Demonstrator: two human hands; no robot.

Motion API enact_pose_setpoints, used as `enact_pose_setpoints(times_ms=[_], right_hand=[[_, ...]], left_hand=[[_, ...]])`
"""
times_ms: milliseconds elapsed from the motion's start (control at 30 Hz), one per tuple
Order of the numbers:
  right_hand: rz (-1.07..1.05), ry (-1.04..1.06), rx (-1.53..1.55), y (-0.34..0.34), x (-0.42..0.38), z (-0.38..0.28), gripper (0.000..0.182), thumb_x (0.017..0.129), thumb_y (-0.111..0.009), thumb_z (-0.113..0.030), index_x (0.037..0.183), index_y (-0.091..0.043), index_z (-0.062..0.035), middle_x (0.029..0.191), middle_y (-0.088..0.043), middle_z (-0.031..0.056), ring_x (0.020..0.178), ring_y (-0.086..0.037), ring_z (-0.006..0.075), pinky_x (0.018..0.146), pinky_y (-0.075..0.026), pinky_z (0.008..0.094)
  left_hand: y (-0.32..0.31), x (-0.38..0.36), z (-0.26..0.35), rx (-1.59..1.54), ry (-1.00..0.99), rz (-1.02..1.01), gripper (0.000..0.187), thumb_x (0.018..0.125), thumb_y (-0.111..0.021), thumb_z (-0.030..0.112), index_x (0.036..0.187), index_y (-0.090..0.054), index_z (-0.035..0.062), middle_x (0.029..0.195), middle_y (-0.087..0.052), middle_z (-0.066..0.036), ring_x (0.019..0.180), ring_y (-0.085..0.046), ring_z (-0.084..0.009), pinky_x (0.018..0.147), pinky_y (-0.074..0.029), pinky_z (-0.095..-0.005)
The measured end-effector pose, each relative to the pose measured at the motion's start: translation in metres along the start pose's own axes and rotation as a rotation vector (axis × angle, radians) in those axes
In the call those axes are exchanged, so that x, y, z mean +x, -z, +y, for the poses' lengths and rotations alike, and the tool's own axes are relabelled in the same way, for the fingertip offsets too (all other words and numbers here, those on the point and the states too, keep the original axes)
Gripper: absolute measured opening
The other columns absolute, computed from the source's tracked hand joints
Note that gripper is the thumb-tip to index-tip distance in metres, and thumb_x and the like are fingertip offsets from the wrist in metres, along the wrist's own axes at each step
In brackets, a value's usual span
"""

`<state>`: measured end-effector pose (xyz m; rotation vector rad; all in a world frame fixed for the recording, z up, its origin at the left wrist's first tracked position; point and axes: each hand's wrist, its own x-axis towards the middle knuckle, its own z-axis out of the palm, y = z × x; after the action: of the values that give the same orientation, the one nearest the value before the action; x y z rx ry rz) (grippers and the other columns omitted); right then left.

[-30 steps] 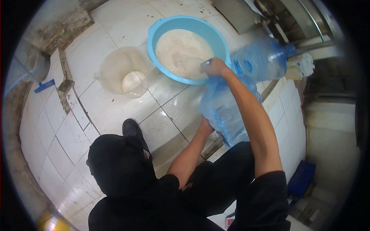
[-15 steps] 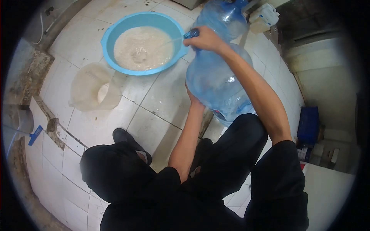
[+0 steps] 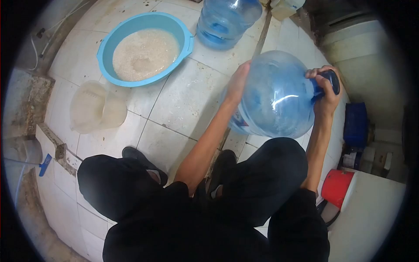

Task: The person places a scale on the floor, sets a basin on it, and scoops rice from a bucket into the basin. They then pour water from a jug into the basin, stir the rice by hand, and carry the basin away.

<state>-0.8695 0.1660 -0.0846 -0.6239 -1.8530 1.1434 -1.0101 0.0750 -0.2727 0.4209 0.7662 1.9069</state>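
Note:
A large clear blue water jug (image 3: 277, 94) is tilted above the floor by my right knee, its neck pointing right. My right hand (image 3: 325, 89) is wrapped round the neck and its dark handle. Against the jug's left side lies my left hand (image 3: 239, 81), its fingers partly hidden behind the plastic. To the upper left, a light blue basin (image 3: 107, 65) holds pale grains under cloudy water. Below it stands a translucent plastic pitcher (image 3: 94, 109). No water runs from the jug.
A second blue jug (image 3: 224, 22) stands right of the basin. A whitish container (image 3: 286, 6) is at the top edge. On the right are a blue crate (image 3: 355, 124) and a red container (image 3: 337, 187). A blue squeegee (image 3: 45, 164) is at the far left.
The jug has swung right, away from the basin, and its neck now points right instead of toward the basin. The stream into the basin has stopped. Both hands moved with the jug.

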Motion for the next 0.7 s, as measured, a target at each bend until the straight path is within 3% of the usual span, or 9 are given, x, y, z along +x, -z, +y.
enact_pose_setpoints(times_ms=[67,167,233,367,433,533,600,633,700], right_hand=[[-0.036,0.022,0.104,0.006,-0.005,0.0,0.023,0.073,-0.061,-0.003,0.093,-0.058,0.005,0.074,-0.062,0.0145,0.073,-0.062,0.0249,0.078,-0.05,0.0368],[-0.006,0.034,0.102,0.02,-0.011,0.001,0.024,0.073,-0.06,-0.004,0.094,-0.056,0.0059,0.075,-0.06,0.0164,0.076,-0.061,0.0277,0.081,-0.049,0.0412],[-0.121,0.008,0.222,0.039,-0.011,0.006,0.031,0.07,-0.06,-0.007,0.097,-0.053,0.0052,0.08,-0.057,0.017,0.081,-0.057,0.0288,0.087,-0.045,0.0453],[-0.28,0.028,0.211,0.062,-0.007,0.013,0.037,0.069,-0.065,-0.018,0.098,-0.05,0.0003,0.078,-0.053,0.0126,0.078,-0.056,0.0255,0.092,-0.041,0.0459],[-0.345,0.046,0.241,0.081,-0.005,0.021,0.039,0.069,-0.066,-0.022,0.098,-0.049,-0.0016,0.077,-0.053,0.0111,0.076,-0.055,0.0246,0.094,-0.039,0.046],[-0.406,0.063,0.276,0.098,-0.01,0.028,0.042,0.071,-0.068,-0.029,0.099,-0.049,-0.0036,0.076,-0.053,0.0085,0.074,-0.056,0.0233,0.096,-0.039,0.0462],[-0.377,0.074,0.25,0.102,-0.014,0.027,0.043,0.071,-0.069,-0.031,0.099,-0.049,-0.0039,0.076,-0.054,0.0089,0.075,-0.057,0.0235,0.097,-0.039,0.0469],[-0.352,0.07,0.221,0.103,-0.016,0.026,0.044,0.071,-0.069,-0.032,0.099,-0.049,-0.0042,0.076,-0.054,0.0092,0.076,-0.059,0.0238,0.097,-0.04,0.0477],[-0.296,0.068,0.195,0.098,-0.022,0.024,0.051,0.07,-0.072,-0.036,0.103,-0.051,-0.0033,0.081,-0.059,0.0116,0.082,-0.063,0.0263,0.1,-0.041,0.0478]], left_hand=[[-0.002,-0.001,-0.01,0.18,-0.092,0.02,0.063,0.1,-0.037,0.051,0.137,-0.048,0.0004,0.136,-0.052,-0.014,0.126,-0.048,-0.0229,0.108,-0.033,-0.0332],[-0.008,-0.009,-0.015,0.048,-0.099,0.073,0.061,0.1,-0.04,0.048,0.135,-0.049,-0.0009,0.135,-0.052,-0.015,0.126,-0.047,-0.0243,0.109,-0.031,-0.0324],[-0.019,-0.021,-0.02,0.339,-0.253,0.152,0.062,0.099,-0.042,0.047,0.137,-0.046,-0.0015,0.136,-0.051,-0.017,0.128,-0.046,-0.0267,0.109,-0.031,-0.0338],[-0.043,-0.051,-0.044,0.41,-0.371,0.244,0.064,0.099,-0.041,0.048,0.138,-0.045,-0.0023,0.139,-0.048,-0.018,0.13,-0.043,-0.0287,0.111,-0.028,-0.0357],[-0.057,-0.065,-0.062,0.586,-0.52,0.413,0.062,0.099,-0.039,0.047,0.135,-0.048,-0.0026,0.135,-0.052,-0.019,0.127,-0.046,-0.0299,0.11,-0.029,-0.0378],[-0.057,-0.069,-0.07,0.689,-0.586,0.427,0.06,0.099,-0.037,0.047,0.127,-0.054,-0.0023,0.126,-0.057,-0.02,0.12,-0.051,-0.0316,0.108,-0.032,-0.0397],[-0.016,-0.051,-0.059,0.524,-0.508,0.265,0.055,0.099,-0.041,0.046,0.121,-0.057,-0.0011,0.119,-0.06,-0.019,0.115,-0.055,-0.0326,0.105,-0.035,-0.0407],[0.005,-0.037,-0.047,0.586,-0.497,0.34,0.045,0.097,-0.052,0.039,0.117,-0.058,-0.0006,0.116,-0.06,-0.019,0.114,-0.055,-0.0326,0.103,-0.037,-0.04],[0.079,-0.012,-0.016,1.351,-0.613,0.542,0.058,0.081,-0.073,0.038,0.123,-0.056,0.0019,0.123,-0.058,-0.018,0.12,-0.05,-0.0342,0.107,-0.031,-0.0489]])
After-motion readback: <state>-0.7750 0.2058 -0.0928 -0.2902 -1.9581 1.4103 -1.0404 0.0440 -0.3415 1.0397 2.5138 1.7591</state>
